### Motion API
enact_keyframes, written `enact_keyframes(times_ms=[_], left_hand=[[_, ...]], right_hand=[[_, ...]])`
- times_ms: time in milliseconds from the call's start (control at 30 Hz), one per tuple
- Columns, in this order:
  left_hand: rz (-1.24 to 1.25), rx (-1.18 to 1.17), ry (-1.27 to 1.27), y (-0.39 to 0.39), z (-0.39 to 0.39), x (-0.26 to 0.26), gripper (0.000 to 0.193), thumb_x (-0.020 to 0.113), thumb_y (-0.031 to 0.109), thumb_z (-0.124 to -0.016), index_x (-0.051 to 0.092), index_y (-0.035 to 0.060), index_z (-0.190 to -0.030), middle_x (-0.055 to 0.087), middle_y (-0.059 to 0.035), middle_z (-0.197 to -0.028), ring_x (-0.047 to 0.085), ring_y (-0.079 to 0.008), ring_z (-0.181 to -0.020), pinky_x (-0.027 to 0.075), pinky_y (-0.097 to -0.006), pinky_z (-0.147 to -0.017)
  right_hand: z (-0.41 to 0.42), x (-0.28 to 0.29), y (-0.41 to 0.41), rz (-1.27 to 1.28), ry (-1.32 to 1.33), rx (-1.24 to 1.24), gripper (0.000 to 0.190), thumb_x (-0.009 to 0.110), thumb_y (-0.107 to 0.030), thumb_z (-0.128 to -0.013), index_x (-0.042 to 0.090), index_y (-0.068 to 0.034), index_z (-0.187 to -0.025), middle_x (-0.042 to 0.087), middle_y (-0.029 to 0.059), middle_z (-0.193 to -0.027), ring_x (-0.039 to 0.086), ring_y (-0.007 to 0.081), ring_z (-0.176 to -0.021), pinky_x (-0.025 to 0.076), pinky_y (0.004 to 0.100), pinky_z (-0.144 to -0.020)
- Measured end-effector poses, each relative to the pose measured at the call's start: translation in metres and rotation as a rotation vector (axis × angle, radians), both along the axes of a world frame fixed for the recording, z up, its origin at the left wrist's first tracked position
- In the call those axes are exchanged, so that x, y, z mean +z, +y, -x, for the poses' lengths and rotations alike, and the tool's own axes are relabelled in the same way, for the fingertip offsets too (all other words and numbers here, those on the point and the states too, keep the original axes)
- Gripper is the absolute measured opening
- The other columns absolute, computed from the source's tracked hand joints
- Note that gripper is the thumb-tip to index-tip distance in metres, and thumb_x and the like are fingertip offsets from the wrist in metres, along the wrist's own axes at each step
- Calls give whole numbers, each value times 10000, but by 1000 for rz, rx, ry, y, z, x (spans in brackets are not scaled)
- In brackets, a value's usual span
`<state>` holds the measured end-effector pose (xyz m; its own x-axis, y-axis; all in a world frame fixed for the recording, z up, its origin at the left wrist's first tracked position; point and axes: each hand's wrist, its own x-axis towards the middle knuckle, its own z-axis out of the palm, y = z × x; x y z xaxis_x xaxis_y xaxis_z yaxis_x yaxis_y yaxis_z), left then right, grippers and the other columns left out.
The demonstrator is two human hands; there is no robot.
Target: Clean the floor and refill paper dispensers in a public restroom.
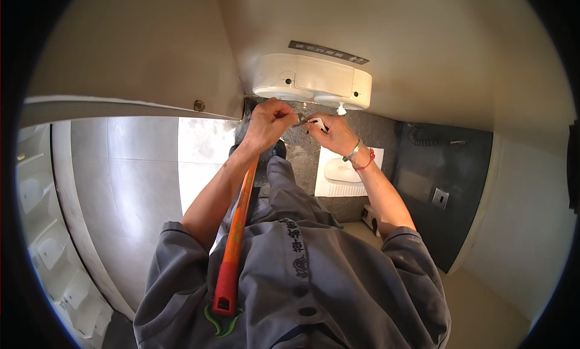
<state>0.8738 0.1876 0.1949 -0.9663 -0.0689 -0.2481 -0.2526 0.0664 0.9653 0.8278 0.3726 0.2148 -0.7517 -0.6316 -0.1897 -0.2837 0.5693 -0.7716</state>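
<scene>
My left hand (270, 126) is raised below the paper dispenser, its thumb and fingertips pinched on a small metallic item (301, 118), perhaps a key. Facing it, my right hand (336, 133) grips a small white object (318, 123) with dark parts; its exact kind is too small to tell. The two hands are almost touching at these items. A long orange pole (242, 208) with a red grip (225, 285) leans against my body below my left forearm. From its end hangs a green loop (222, 322).
A white double-roll toilet paper dispenser (312, 77) is fixed to the wall, paper hanging from it. Beneath my right wrist lies a white squat toilet (337, 170) in the dark floor. Cubicle panels (136, 54) stand close by. Urinals (50, 251) line the far left.
</scene>
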Motion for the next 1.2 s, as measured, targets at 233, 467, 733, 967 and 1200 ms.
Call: enact_keyframes(times_ms=[233,467,733,967,1200], left_hand=[[-41,29,52,-6,13,-32,77,635,44,-753,592,-17,-773,599,-42,-719,532,-76,-662,424,-211,-603],[-290,241,-25,4,18,-68,141,610,99,-800,617,-11,-887,563,-7,-694,480,-51,-594,384,-192,-535],[-294,297,-123,17,1,-101,152,554,103,-802,639,-4,-870,542,19,-632,443,-48,-543,362,-212,-479],[-254,266,-176,16,-5,-105,203,524,128,-823,624,-10,-933,522,22,-644,456,-61,-543,374,-217,-486],[-185,268,-192,14,-9,-104,230,521,148,-812,627,-15,-933,532,2,-643,453,-75,-538,381,-234,-491]], right_hand=[[37,-5,-20,-103,45,193,166,491,-187,-804,570,-58,-872,569,180,-641,565,347,-617,435,415,-561],[78,-17,-33,-101,308,240,125,482,-185,-806,539,-75,-802,576,141,-695,560,345,-646,446,424,-583],[103,-38,-45,-218,505,300,122,495,-160,-794,554,-71,-853,584,106,-805,571,316,-670,458,401,-574],[99,-54,-52,-183,599,270,114,513,-168,-793,546,-68,-837,582,101,-792,578,300,-643,471,385,-551],[95,-45,-62,-468,751,483,87,515,-77,-729,516,-37,-805,552,116,-713,599,284,-616,484,373,-514]])
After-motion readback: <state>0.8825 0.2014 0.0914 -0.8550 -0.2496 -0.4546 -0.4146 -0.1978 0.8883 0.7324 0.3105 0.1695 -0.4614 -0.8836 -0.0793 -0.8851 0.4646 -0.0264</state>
